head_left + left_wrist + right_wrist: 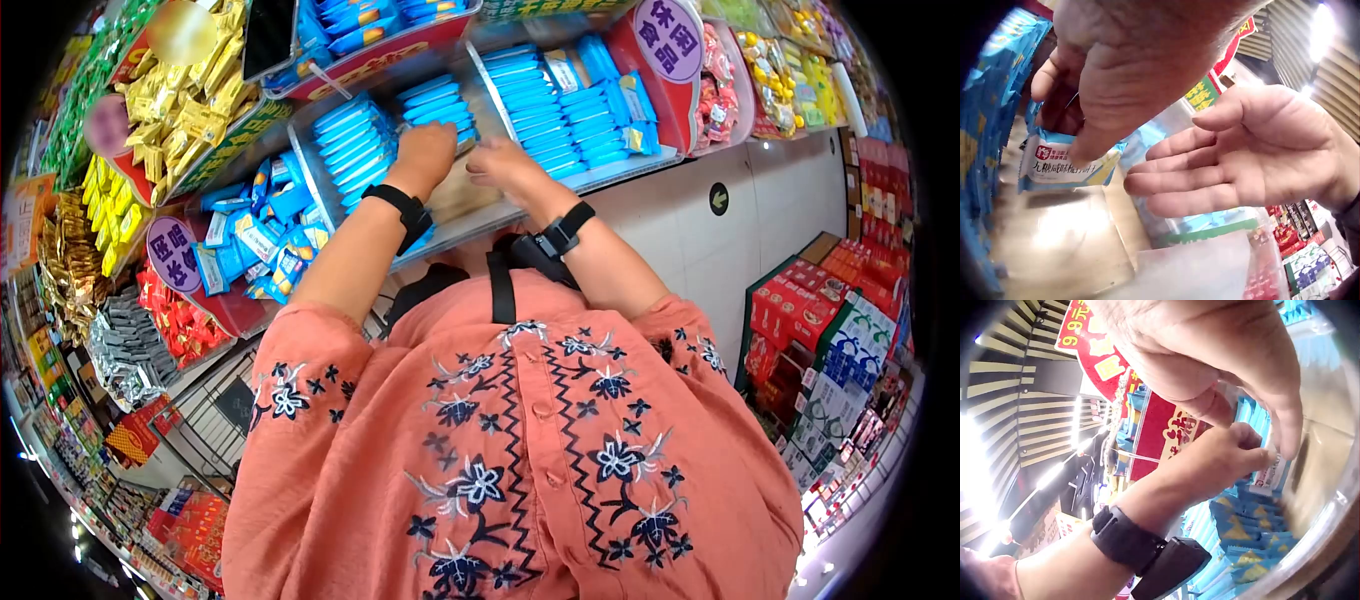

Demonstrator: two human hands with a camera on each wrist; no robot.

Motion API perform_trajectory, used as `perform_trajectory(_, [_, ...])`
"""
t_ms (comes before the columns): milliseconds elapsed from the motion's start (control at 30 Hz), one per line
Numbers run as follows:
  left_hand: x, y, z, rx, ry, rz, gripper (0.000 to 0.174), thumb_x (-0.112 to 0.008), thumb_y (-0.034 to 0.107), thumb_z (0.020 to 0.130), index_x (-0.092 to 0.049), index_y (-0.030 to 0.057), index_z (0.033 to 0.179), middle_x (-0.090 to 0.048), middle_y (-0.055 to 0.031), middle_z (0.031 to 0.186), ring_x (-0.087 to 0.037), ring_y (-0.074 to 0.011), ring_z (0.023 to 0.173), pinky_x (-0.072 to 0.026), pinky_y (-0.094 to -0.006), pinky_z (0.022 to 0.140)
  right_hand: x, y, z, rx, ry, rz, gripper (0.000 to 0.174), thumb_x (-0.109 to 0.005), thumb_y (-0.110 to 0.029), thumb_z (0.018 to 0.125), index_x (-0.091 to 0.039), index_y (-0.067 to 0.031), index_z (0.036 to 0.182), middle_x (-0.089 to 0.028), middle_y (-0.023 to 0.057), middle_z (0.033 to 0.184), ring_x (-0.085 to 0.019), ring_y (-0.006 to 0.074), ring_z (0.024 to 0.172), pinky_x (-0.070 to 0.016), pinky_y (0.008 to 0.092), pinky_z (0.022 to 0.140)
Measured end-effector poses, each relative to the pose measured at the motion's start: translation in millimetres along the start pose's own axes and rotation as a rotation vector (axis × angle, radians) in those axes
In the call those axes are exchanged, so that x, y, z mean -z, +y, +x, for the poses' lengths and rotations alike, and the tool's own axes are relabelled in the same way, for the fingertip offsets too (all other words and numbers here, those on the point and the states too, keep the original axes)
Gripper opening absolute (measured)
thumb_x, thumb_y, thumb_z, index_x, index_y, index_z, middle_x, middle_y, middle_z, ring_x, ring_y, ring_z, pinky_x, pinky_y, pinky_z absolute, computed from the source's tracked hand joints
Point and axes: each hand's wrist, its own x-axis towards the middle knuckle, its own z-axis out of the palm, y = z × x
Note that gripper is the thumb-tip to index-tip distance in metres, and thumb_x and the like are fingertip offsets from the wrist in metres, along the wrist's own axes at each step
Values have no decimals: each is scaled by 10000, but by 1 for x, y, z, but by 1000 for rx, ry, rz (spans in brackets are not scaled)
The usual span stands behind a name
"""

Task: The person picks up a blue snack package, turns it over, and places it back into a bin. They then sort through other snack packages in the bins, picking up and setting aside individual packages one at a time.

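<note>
My left hand [425,160] is at the front of a row of blue packets [437,105] in a clear-walled bin. It pinches a blue-and-white biscuit packet [1063,164] between thumb and fingers, as the left wrist view shows from close by. That packet stands on edge over the bin's bare wooden floor [1066,231]. To its right, my right hand [505,170] holds nothing; in the left wrist view its fingers [1191,181] stretch toward the packet with the palm showing. Large in the right wrist view, the right hand partly covers the packet.
Stacked blue packets [355,150] fill the left side of the bin. Past a clear divider [490,90] on the right are more blue packets [535,110]. Loose blue packets [260,240] lie in a bin further left. A clear front rim [450,235] runs before my body.
</note>
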Motion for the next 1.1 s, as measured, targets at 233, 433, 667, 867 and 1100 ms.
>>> perform_trajectory(233, [-6, 4, 7, -51, 4, 37, 185, -668, 154, 821, -611, 30, 946, -672, -184, 904, -691, -350, 805, -562, -442, 668, -3, 12, 23, -75, 43, 139, 271, -556, -116, 843, -547, 18, 1079, -546, 97, 954, -542, 240, 901, -496, 420, 789])
perform_trajectory(433, [-3, 9, 9, 17, 48, 97, 232, -677, 167, 825, -575, 21, 975, -661, -192, 890, -691, -343, 776, -562, -430, 613, -7, 14, 29, -70, 68, 215, 213, -537, -95, 834, -540, -24, 1035, -527, 88, 939, -518, 228, 902, -483, 405, 766])
perform_trajectory(667, [5, 8, 5, 48, 7, 29, 198, -643, 95, 831, -580, 12, 1000, -673, -194, 945, -703, -338, 800, -570, -409, 637, -9, 6, 19, -77, 37, 322, 104, -540, -84, 843, -531, -63, 944, -535, 65, 878, -545, 206, 835, -497, 379, 762])
perform_trajectory(867, [31, 8, -12, 49, 154, -66, 279, -691, 191, 836, -565, -7, 988, -666, -206, 887, -690, -363, 776, -554, -441, 625, -6, 6, 20, -87, -26, 278, 134, -542, -69, 889, -567, -40, 1018, -553, 55, 912, -576, 197, 838, -537, 383, 813])
perform_trajectory(1100, [132, -18, -90, 452, 301, -403, 256, -718, 293, 866, -635, 73, 967, -694, -146, 890, -683, -329, 820, -518, -432, 686, -20, -36, -18, -31, -74, 330, 318, -556, -114, 932, -525, 53, 1201, -599, 195, 1157, -624, 287, 1081, -545, 441, 930])
